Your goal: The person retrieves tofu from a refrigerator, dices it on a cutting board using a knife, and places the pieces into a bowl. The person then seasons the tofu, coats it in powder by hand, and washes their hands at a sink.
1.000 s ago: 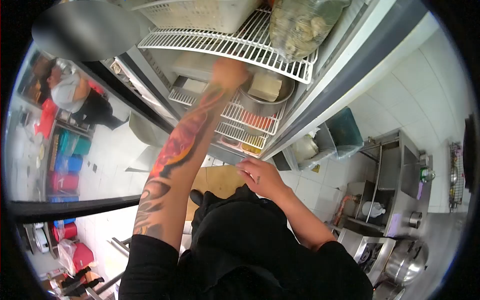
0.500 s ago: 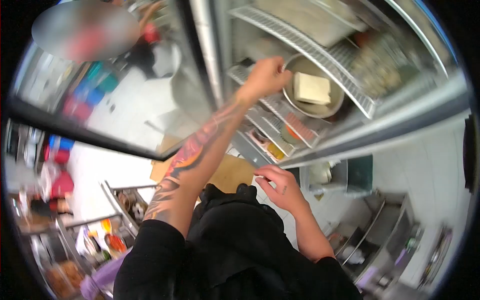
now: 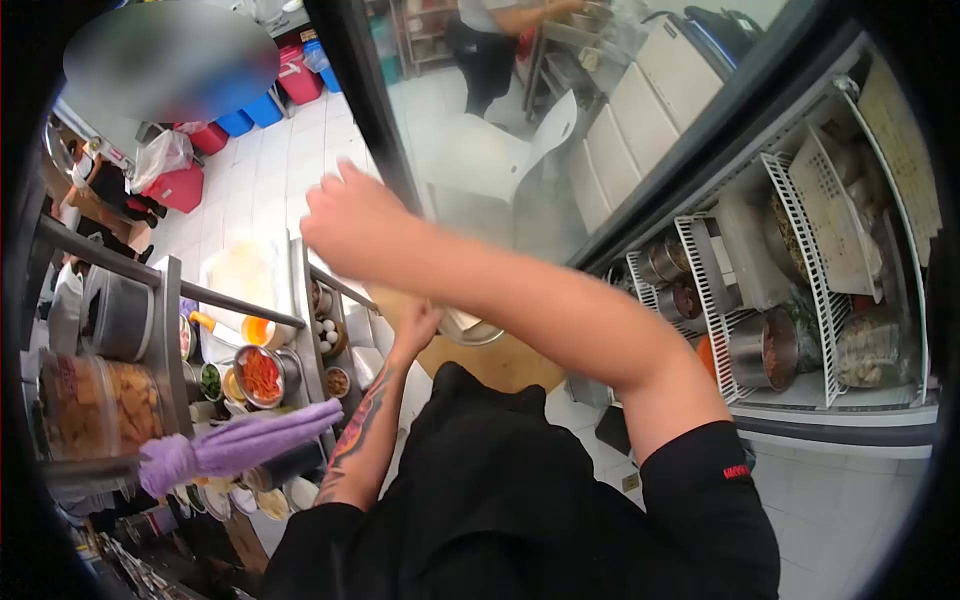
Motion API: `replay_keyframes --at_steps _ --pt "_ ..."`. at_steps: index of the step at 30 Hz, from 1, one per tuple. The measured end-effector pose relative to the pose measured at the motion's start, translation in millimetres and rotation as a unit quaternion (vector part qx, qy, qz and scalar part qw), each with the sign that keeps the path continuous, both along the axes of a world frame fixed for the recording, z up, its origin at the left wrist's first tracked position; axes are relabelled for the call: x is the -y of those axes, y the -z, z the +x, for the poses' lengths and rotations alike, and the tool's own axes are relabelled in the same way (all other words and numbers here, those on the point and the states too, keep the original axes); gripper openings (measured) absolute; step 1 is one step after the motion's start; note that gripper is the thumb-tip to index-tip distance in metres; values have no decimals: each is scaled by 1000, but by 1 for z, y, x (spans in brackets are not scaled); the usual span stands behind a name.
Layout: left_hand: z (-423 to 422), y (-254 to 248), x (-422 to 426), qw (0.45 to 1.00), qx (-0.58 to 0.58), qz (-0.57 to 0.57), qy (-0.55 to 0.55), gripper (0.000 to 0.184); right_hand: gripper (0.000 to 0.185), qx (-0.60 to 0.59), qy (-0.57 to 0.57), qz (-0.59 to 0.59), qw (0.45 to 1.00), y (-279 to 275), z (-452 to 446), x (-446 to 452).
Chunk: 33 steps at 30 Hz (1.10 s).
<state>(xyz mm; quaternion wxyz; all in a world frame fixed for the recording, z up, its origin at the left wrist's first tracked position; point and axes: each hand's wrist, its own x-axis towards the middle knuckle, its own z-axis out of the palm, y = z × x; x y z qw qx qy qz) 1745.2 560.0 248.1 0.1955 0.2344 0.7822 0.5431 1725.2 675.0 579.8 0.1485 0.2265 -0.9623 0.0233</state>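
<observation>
My left hand (image 3: 420, 325), on the tattooed arm, is closed on the rim of a round metal bowl (image 3: 488, 336). A corner of a pale block (image 3: 462, 318) shows in the bowl; my right forearm hides much of both. That forearm crosses above the bowl toward the left. My right hand (image 3: 355, 215) is raised beside the dark frame of a glass door (image 3: 470, 160). Its fingers look bent but are slightly blurred, and I cannot see whether they touch the door.
To the right, the refrigerator's wire shelves (image 3: 830, 290) hold metal pots, tubs and bags. On the left stands a counter with shredded orange food in a pot (image 3: 262, 376), eggs and small containers. A purple cloth (image 3: 240, 445) hangs on a rail. Other people are farther off.
My left hand has come away from the refrigerator shelf with the bowl and block, down in front of me. My right hand has swung up and left across it. The view has turned left.
</observation>
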Motion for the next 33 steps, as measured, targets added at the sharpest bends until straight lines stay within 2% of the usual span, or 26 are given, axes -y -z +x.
replay_keyframes --at_steps 2,3,4,7,9,10,12,14,16,18,19,20,21,23,25,26,28,29,31,32,33 --pt "-17 59 49 991 113 -56 -46 16 28 -9 92 211 973 20 -78 2" --pt "-17 63 66 991 113 -57 -52 16 31 0 140 304 942 35 -111 1" --pt "-17 65 78 986 127 -62 -93 17 31 -3 134 303 944 50 -130 0" --pt "-20 86 109 974 159 -52 -153 18 38 20 192 440 877 86 -150 -14" --pt "-20 113 127 946 252 18 -204 15 37 8 189 447 874 71 -115 -6" --pt "-19 112 134 944 252 25 -212 15 35 45 156 434 886 52 -95 0" --pt "-18 109 146 934 267 -11 -236 13 32 -36 158 415 895 59 -67 8" --pt "-16 111 154 932 257 -14 -253 13 27 -78 136 366 918 62 -31 19" --pt "-10 109 158 927 253 -25 -277 13 30 -93 110 316 938 67 11 27" --pt "-5 122 163 921 260 -11 -290 13 20 -83 35 199 976 73 59 34" --pt "-3 127 163 917 265 -4 -297 13 18 22 -5 45 999 94 88 33" --pt "4 112 161 920 269 8 -285 15 17 130 -41 -110 985 115 123 33" --pt "9 112 158 918 272 13 -287 15 23 251 58 -160 953 122 167 41" --pt "17 116 150 916 272 20 -293 15 28 319 153 -161 922 155 233 27" --pt "24 128 143 915 284 23 -285 16 30 307 239 -192 901 234 303 -8" --pt "28 128 138 915 298 34 -271 15 30 309 241 -194 900 241 327 -11" --pt "34 123 125 909 328 44 -254 20 38 242 344 -319 849 253 363 -15" --pt "37 119 119 910 327 39 -251 20 38 241 347 -323 847 263 379 -16" --pt "40 99 109 905 354 76 -224 22 51 329 410 -383 760 281 406 -13" --pt "38 105 104 904 355 74 -226 21 51 292 416 -457 730 289 418 -7" --pt "33 106 98 905 355 69 -222 21 51 292 419 -461 726 305 434 -6"
